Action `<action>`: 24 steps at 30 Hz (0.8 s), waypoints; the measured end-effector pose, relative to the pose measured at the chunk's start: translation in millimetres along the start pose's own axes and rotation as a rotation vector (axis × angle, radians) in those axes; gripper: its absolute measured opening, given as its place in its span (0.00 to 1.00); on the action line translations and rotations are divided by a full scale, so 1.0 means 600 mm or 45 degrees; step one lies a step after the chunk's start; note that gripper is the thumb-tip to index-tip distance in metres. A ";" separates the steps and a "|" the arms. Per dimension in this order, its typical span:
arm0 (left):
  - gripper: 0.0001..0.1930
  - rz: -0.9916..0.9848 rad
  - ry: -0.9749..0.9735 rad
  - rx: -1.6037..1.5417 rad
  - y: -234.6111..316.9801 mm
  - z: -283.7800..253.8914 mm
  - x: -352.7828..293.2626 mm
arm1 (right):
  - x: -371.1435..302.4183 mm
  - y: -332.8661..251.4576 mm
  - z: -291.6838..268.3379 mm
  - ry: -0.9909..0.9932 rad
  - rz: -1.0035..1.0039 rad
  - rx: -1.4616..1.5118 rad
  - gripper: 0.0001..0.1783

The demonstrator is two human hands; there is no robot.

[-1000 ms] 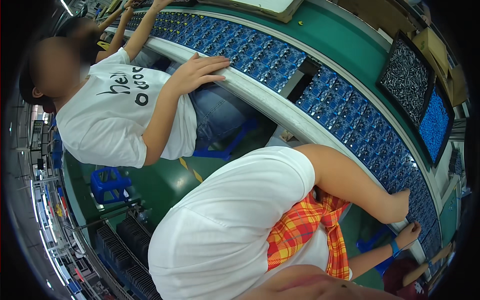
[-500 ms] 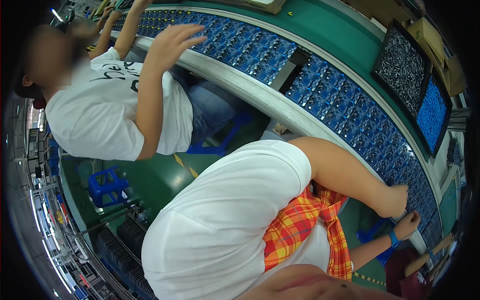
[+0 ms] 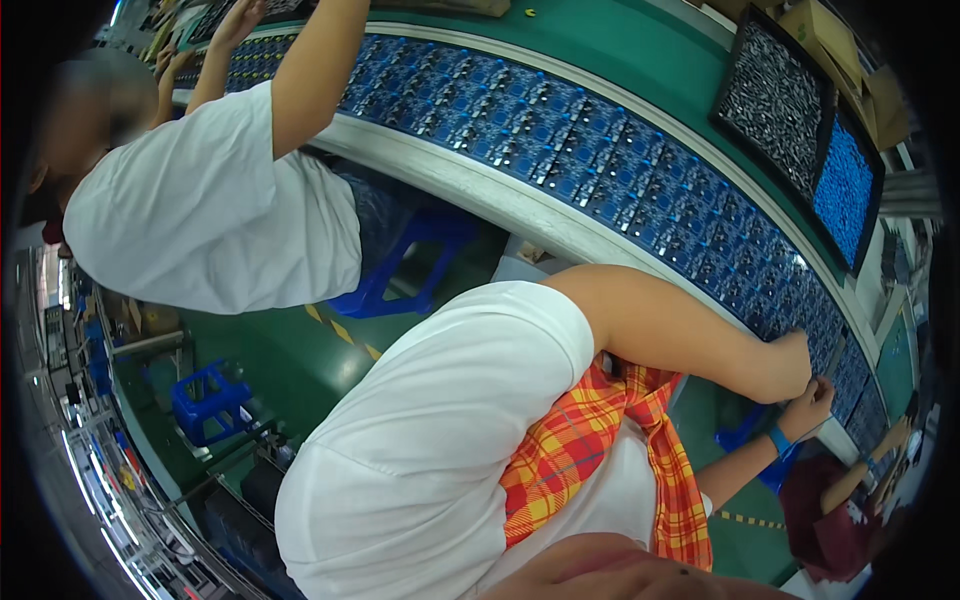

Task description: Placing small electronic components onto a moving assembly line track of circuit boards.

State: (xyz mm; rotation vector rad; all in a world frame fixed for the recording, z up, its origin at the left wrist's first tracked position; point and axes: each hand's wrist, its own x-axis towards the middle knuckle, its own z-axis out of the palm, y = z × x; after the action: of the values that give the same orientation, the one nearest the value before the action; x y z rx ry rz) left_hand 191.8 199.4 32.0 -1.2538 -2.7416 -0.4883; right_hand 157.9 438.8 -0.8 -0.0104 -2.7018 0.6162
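My left hand (image 3: 785, 368) is curled closed at the near edge of a long line of blue circuit boards (image 3: 640, 185). Its fingers mostly face away, so I cannot see what they hold. Just below it and close by, my right hand (image 3: 808, 408) has its fingers drawn together, with a blue band (image 3: 780, 438) round the wrist. Anything in those fingers is too small to make out. The boards near my hands carry many small parts, some blue and some silvery.
Beyond the boards stand a black tray of silvery parts (image 3: 775, 105) and one of blue parts (image 3: 848, 215). A co-worker in a white shirt (image 3: 200, 210) reaches over the line at left. Blue stools (image 3: 405, 265) stand below; a person in dark red (image 3: 812, 510) is at lower right.
My view has shifted slightly; both my hands stay close together by the boards. The dark gap in the board line no longer shows. The co-worker's raised arm has reached farther over the line.
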 end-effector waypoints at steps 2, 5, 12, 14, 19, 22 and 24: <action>0.08 0.003 0.020 -0.024 0.001 0.011 0.002 | -0.006 0.003 0.014 0.005 0.011 0.042 0.12; 0.08 0.008 -0.023 0.036 0.019 -0.004 0.000 | -0.016 0.034 0.014 0.023 -0.003 0.121 0.12; 0.07 -0.028 0.053 0.054 0.004 -0.008 -0.022 | -0.039 -0.047 0.030 0.102 0.150 -0.193 0.11; 0.06 -0.025 -0.063 0.068 -0.004 -0.025 -0.031 | -0.037 -0.057 0.036 0.140 0.073 -0.088 0.10; 0.04 -0.003 -0.145 0.082 -0.004 -0.033 -0.037 | -0.030 0.017 0.026 0.599 0.242 0.228 0.09; 0.04 -0.008 -0.116 0.155 0.003 -0.032 -0.037 | -0.008 0.088 0.008 0.736 0.270 0.279 0.09; 0.03 -0.006 -0.092 0.135 0.000 -0.028 -0.042 | 0.008 0.104 0.007 0.688 0.317 0.072 0.09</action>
State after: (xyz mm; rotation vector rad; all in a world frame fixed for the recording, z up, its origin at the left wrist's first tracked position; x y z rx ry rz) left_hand 207.4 175.7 42.4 -1.2635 -2.7885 -0.2991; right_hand 147.3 493.9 -29.0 -0.4400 -2.1717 0.6491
